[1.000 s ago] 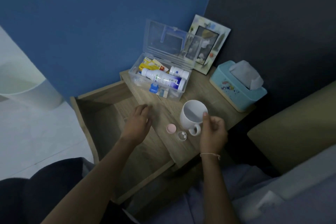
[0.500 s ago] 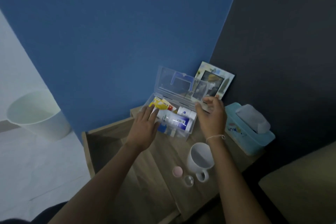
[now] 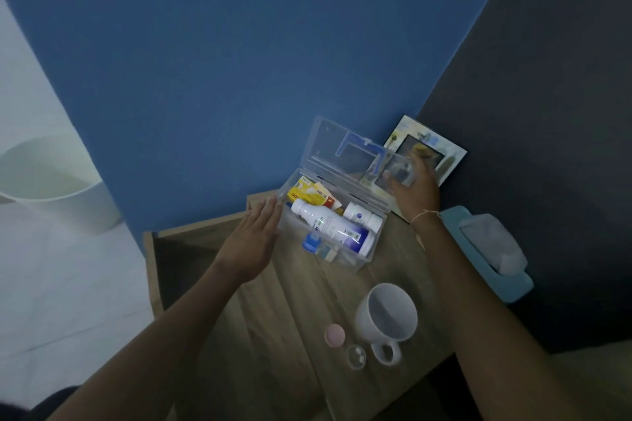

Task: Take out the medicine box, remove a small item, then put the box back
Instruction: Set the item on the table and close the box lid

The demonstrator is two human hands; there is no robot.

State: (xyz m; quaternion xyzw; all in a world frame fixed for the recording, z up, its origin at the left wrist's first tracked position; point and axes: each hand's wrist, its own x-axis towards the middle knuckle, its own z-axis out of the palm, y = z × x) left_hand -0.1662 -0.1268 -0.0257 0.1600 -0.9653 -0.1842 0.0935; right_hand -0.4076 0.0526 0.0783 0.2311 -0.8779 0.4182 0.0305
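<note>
The clear plastic medicine box (image 3: 345,261) stands open on the wooden nightstand (image 3: 290,304), its lid (image 3: 338,150) upright against the blue wall. Inside lie a large white bottle (image 3: 328,227), a small white bottle (image 3: 362,215), a yellow packet (image 3: 304,195) and a small blue item (image 3: 310,243). My left hand (image 3: 251,241) lies flat against the box's left end, fingers straight. My right hand (image 3: 415,190) grips the lid's right end, fingers showing through the clear plastic. Near the front lie a pink cap (image 3: 334,335) and a tiny clear pill container (image 3: 356,356).
A white mug (image 3: 386,314) stands beside the pill container. A teal tissue box (image 3: 492,260) sits at the right and a photo frame (image 3: 448,155) leans in the corner behind the lid. The drawer (image 3: 184,249) hangs open at the left. A white bin (image 3: 51,181) stands on the floor.
Both hands left the nightstand's front and reached to the box. The left went to its left end, and the right rose from the box's rim to grip the lid's right end.
</note>
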